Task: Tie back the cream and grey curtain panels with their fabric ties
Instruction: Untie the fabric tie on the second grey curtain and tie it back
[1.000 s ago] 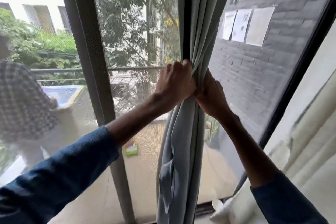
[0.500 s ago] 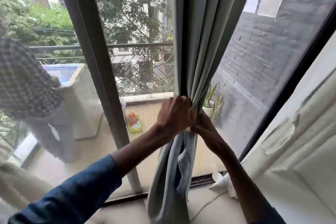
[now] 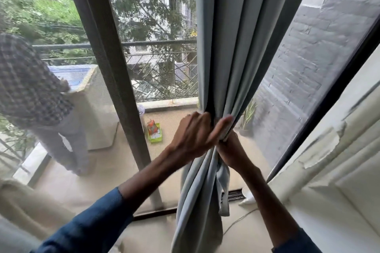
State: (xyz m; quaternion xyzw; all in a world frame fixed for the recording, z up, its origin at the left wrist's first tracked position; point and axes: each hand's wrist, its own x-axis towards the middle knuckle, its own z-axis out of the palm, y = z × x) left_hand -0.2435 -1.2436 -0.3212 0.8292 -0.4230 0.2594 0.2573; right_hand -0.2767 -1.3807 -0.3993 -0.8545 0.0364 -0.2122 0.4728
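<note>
The grey curtain panel (image 3: 230, 47) hangs in front of the window and is gathered into a narrow bunch at mid-height. My left hand (image 3: 193, 135) wraps the bunch from the left, its fingers curled around the folds. My right hand (image 3: 230, 148) grips the bunch from the right, just below. A grey fabric tie (image 3: 223, 187) dangles from the gathered spot beneath my hands. A cream curtain (image 3: 339, 160) lies bunched at the right edge, and another cream panel (image 3: 24, 201) shows at the lower left.
A dark window frame post (image 3: 115, 68) stands left of the curtain. Behind the glass is a balcony with a person in a checked shirt (image 3: 26, 84), a green basket (image 3: 155, 131) on the floor, a potted plant (image 3: 247, 117) and a grey brick wall (image 3: 308, 57).
My view has tilted downward, so the hands and gathered spot sit lower in the frame. My left hand's fingers have shifted around the bunch, and both hands still hold the grey curtain.
</note>
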